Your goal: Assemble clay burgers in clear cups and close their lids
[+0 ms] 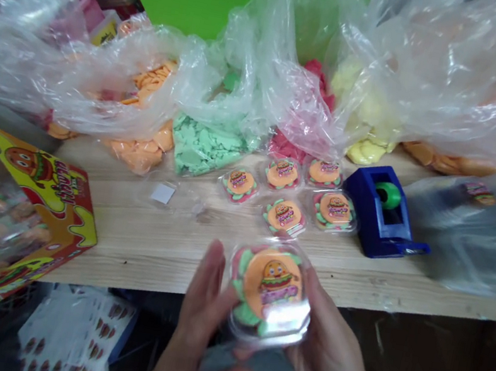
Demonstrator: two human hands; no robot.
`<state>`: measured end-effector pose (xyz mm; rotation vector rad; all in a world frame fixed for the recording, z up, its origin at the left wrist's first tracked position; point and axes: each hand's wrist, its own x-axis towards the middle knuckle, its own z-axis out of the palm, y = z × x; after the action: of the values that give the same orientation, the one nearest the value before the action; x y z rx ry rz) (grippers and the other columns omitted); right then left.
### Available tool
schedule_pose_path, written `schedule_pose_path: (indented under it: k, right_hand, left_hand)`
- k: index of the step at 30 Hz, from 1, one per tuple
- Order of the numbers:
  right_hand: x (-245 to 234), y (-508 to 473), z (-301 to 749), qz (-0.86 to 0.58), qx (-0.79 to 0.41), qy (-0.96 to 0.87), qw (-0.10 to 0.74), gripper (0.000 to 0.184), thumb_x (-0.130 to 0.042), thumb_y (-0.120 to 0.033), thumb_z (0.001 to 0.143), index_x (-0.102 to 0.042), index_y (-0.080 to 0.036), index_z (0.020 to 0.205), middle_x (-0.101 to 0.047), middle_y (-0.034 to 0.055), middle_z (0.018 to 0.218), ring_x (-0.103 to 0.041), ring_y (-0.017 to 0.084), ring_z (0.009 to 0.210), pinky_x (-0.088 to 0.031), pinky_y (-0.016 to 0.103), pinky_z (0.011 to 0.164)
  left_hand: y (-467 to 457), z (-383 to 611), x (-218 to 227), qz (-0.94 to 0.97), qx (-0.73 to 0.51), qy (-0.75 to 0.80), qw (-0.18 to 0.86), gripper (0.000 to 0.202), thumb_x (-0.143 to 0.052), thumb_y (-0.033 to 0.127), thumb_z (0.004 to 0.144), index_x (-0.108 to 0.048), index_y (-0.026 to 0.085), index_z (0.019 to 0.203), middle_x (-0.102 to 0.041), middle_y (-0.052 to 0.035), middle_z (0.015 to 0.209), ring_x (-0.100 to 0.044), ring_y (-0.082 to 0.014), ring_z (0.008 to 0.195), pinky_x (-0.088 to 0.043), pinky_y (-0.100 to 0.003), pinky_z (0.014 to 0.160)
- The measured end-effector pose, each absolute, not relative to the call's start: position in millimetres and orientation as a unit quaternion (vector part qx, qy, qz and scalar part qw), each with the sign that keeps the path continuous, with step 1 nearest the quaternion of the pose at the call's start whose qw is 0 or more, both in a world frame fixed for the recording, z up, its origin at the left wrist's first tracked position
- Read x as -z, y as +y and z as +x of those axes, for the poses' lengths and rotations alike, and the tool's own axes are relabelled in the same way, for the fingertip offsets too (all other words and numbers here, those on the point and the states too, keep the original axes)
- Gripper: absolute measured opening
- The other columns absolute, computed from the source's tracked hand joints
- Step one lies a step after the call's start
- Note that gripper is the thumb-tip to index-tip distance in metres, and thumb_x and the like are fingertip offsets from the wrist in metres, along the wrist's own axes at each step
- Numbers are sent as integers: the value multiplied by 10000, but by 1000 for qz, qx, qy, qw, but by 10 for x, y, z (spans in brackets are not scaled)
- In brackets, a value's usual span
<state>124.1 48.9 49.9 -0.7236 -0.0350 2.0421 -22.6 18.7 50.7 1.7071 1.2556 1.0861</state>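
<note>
Head view. A clear plastic tub (pixel 269 295) of burger-shaped sweets is held just off the front edge of a wooden counter (pixel 180 244), between both hands, its round orange label tilted up towards the camera. The tub is squarish with rounded corners, so no clear long axis is seen. It is pinched from both sides: the left-hand grip (pixel 201 324) is closed against the tub's left side, and the right-hand grip (pixel 332 347) is closed around its right side and underside. The right hand appears to cover slightly more of the tub, though the fingers behind it are partly hidden.

Five more small tubs (pixel 285 216) are counted on the counter, in a loose cluster directly beyond the held tub, making six in view with lids and labels clearly seen. One further label (pixel 479 193) shows through a grey plastic sheet (pixel 472 244) at the right; what bears it cannot be told.

One blue tape dispenser (pixel 380 212) with a green roll stands to the right of the cluster. One white square label (pixel 163 193) lies on the counter to its left. Four colours of sweets, orange, green, red and yellow, are heaped in clear plastic bags (pixel 259 66) along the back. One printed burger-brand box (pixel 42 194) sits at the left edge, and one sticker sheet (pixel 72 334) lies below the counter front.
</note>
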Motion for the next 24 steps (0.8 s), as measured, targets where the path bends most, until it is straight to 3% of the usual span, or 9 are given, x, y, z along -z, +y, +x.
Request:
schedule_pose_path:
  k: [2, 5, 10, 13, 17, 20, 24]
  right_hand:
    - [-545, 513, 1254, -302, -825, -12, 478, 456, -469, -398, 872, -376, -340, 1315, -641, 44, 1090, -657, 206, 817, -546, 367, 666]
    - [-586, 538, 1259, -321, -817, -17, 478, 458, -464, -417, 867, -397, -316, 1308, -662, 55, 1029, -660, 215, 795, -547, 364, 651]
    - [-560, 500, 1237, -337, -807, -51, 483, 430, -490, -473, 833, -522, -281, 1217, -675, 70, 1016, -650, 247, 847, -543, 393, 679]
    - [-524, 466, 1256, -365, -786, -57, 495, 386, -547, -459, 802, -564, -307, 1157, -653, 50, 1100, -606, 270, 977, -526, 406, 729]
    - [-487, 459, 1273, -402, -764, -44, 502, 407, -559, -521, 766, -575, -333, 1128, -599, 18, 1210, -515, 284, 1127, -495, 418, 796]
    - [-483, 458, 1236, -409, -751, -38, 517, 522, -556, -550, 752, -484, -354, 1231, -536, 3, 1292, -459, 279, 1195, -471, 414, 846]
    - [-468, 407, 1177, -416, -745, -17, 521, 594, -557, -541, 756, -378, -394, 1302, -483, -13, 1347, -451, 268, 1212, -455, 413, 872]
  left_hand:
    - [164, -200, -534, 574, -468, 527, 417, 537, -492, 361, 853, -294, 387, 1352, -201, 37, 1484, -173, -256, 1357, -264, -428, 1078]
    - [168, -173, -573, 525, -475, 542, 453, 443, -548, 270, 832, -469, 384, 1253, -450, 19, 1328, -392, -224, 1247, -362, -349, 1033]
    - [224, -140, -637, 410, -525, 528, 527, 343, -574, 222, 815, -597, 391, 1112, -579, 8, 1150, -605, -160, 926, -540, -251, 773]
    - [263, -150, -650, 345, -522, 500, 599, 299, -604, 217, 793, -635, 373, 1046, -622, 5, 1054, -629, -125, 753, -554, -212, 623]
    - [307, -173, -640, 309, -524, 496, 620, 225, -654, 201, 746, -680, 303, 946, -630, -17, 1004, -613, -166, 877, -546, -208, 654]
    - [337, -164, -621, 295, -527, 490, 629, 216, -666, 265, 739, -682, 295, 953, -633, -22, 1003, -600, -168, 906, -532, -222, 714]
    - [378, -127, -582, 294, -526, 472, 644, 296, -654, 326, 745, -649, 327, 1041, -608, -26, 1028, -593, -152, 828, -522, -209, 626]
